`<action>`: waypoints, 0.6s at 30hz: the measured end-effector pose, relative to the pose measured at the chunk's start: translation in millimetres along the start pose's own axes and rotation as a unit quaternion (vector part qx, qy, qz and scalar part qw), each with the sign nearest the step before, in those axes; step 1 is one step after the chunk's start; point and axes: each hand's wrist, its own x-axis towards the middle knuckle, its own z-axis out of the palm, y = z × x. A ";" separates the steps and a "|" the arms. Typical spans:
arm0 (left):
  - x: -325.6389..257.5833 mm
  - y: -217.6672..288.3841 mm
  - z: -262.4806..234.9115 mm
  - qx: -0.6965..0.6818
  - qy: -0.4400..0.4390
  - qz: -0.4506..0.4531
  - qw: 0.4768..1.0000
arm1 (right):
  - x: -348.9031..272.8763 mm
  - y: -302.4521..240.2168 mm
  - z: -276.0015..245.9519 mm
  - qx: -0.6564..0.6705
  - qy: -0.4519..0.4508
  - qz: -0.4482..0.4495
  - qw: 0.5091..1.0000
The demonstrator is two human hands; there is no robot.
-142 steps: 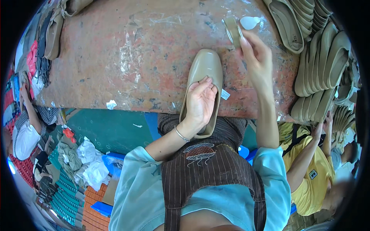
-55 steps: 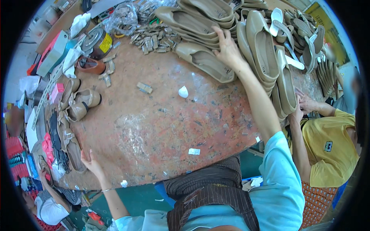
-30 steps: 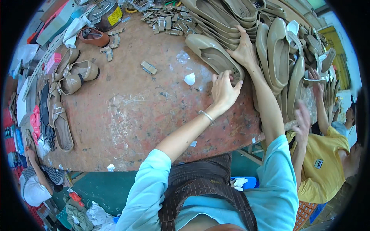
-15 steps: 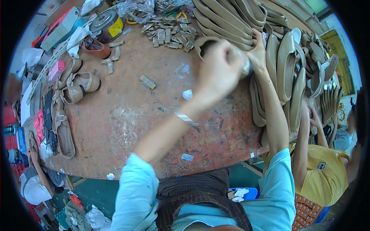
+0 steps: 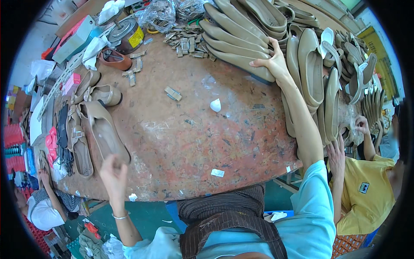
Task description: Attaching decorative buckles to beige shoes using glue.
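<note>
The scuffed reddish-brown worktop carries stacked beige slip-on shoes, heaped strap pieces, 1 white scrap and buckled beige shoes.

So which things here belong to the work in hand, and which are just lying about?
Apparently in the work:
beige shoe stack, right hand against it
plain beige shoe, left hand near it

Apparently lying about:
white scrap
clear plastic bag
pink box

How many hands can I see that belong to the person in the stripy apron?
2. The left hand is blurry at the near end of a beige shoe, maybe touching it; the right hand is on a stack of beige shoes.
</note>
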 end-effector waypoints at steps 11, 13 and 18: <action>-48.6 -21.2 37.8 0.059 0.096 0.021 0.993 | -10.1 -3.0 22.0 0.093 -0.040 0.033 0.994; -47.6 -11.8 41.5 0.018 0.113 0.020 0.993 | -7.4 -5.6 29.4 0.143 -0.053 0.052 0.987; -50.2 4.5 48.4 -0.041 0.142 0.038 0.988 | 2.1 -15.2 57.8 0.178 -0.093 0.028 0.979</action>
